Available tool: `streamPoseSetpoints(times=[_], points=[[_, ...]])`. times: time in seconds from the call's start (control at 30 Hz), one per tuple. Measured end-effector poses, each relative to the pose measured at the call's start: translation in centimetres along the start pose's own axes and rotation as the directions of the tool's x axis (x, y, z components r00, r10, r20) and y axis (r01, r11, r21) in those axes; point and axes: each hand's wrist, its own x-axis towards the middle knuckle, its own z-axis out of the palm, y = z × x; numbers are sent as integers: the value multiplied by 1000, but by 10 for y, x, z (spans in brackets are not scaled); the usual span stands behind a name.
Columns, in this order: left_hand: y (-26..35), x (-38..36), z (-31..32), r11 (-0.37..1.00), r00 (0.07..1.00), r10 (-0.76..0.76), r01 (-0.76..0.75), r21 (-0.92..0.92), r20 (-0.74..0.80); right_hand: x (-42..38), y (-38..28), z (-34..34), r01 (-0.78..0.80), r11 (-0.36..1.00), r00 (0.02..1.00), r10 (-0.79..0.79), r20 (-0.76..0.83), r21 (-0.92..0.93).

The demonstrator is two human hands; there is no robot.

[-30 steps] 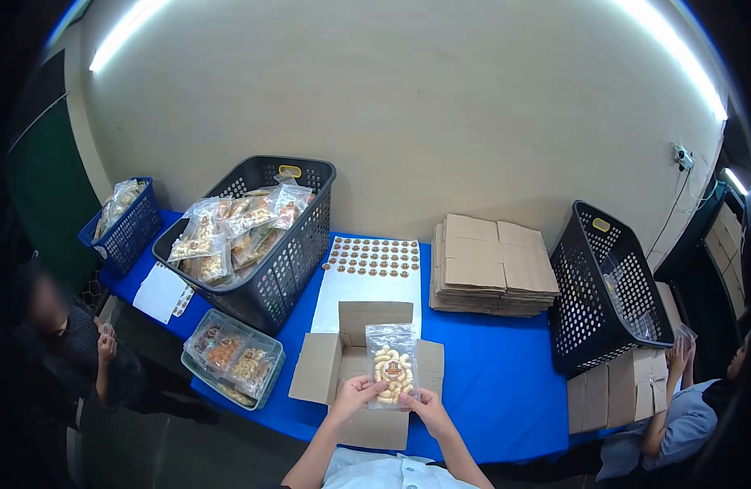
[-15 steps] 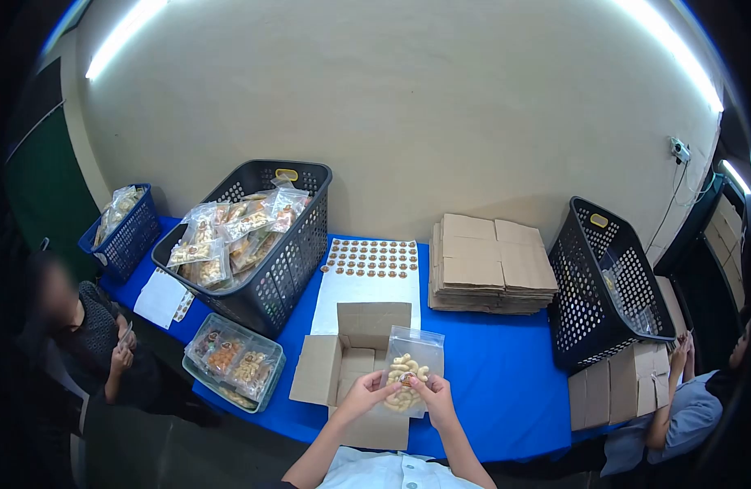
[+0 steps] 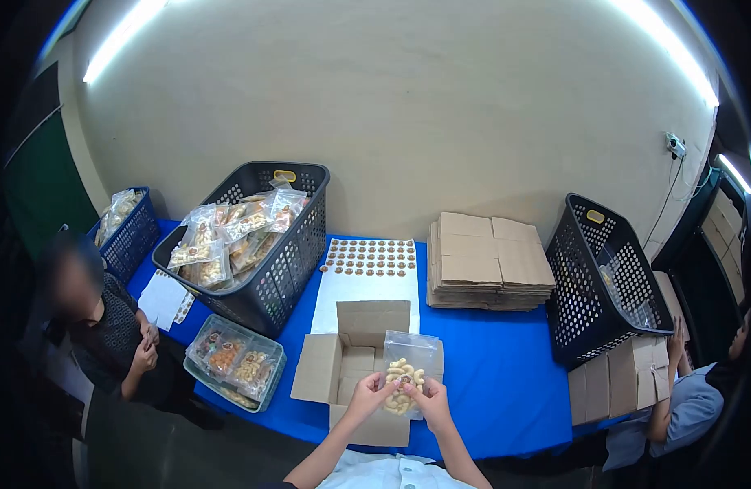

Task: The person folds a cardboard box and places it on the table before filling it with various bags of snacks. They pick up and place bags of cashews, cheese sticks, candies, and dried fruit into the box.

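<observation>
Both of my hands grip a clear zip bag of cashew nuts [image 3: 410, 352], held upright in front of me. My left hand [image 3: 370, 397] pinches its left side, and my right hand [image 3: 429, 402] pinches the right. Both thumbs press on a small round sticker [image 3: 405, 381] on the bag's front, partly covering it. Just behind the bag stands an open cardboard box [image 3: 318, 367] with its flaps spread; the bag hides part of its right side. The sticker sheet [image 3: 367, 285] lies beyond the box, with rows of round stickers at its top.
On the left are a large black basket [image 3: 282, 297] full of packed bags, a smaller blue basket [image 3: 135, 244] and a clear tub of bags [image 3: 276, 383]. Flat cardboard [image 3: 489, 253] is stacked at right, beside another black basket [image 3: 564, 326]. One person stands on each side.
The bag and my hands stay almost in place, the bag shifting slightly left. The person at left has moved nearer to the table.
</observation>
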Motion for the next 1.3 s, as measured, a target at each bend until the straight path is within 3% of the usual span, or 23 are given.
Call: streamPoseSetpoints(times=[0.03, 0.13, 0.33, 0.63, 0.73, 0.83, 0.93, 1.03, 1.1, 1.13, 1.2, 1.23, 1.3], points=[[-1, -1, 1, 998, 1000, 11, -11, -66, -11, -1, 2, 1, -3, 1000, 1000, 3, -1, 3], [-16, -2, -8, 994, 999, 0, 6, 109, -54, -3, 11, 6, -1, 1000, 1000, 1, -4, 18], [-12, -7, -17, 995, 995, -79, 82, -63, 54, -5, 35, 17, 57, 998, 995, -56, -85, 5], [-23, -16, -35, 984, 985, -167, 169, -58, 45, 1, 58, 15, 6, 998, 997, -2, -80, 59], [-11, -17, -31, 994, 994, -93, 95, 49, -51, 3, 50, 18, -19, 998, 999, 21, -37, 65], [-17, -9, -34, 995, 987, -39, 23, -98, -156, 1, 43, 23, 5, 1000, 999, -5, 36, -21], [-24, -6, -45, 998, 984, -59, 57, -17, -170, 3, 56, 13, -23, 996, 996, 30, 79, -86], [-34, -9, -45, 1000, 980, 29, -31, -5, -197, 7, 74, 7, -14, 994, 999, 18, 42, -108], [-39, -14, -55, 905, 948, 215, -103, 413, -235, 15, 90, 2, -17, 993, 1000, 14, -27, -121], [-41, -16, -62, 792, 924, 310, -121, 599, -223, 22, 108, -5, -2, 985, 994, -17, -107, -175], [-55, -17, -84, 497, 918, 353, -21, 868, -180, 36, 140, -17, 20, 959, 962, -95, -256, -282], [-63, -17, -94, 314, 918, 365, 34, 949, -154, 34, 134, -16, -16, 947, 965, -70, -254, -321], [-80, -20, -108, 324, 946, 261, 100, 941, -191, 35, 128, -8, -80, 826, 962, -83, -260, -559]])
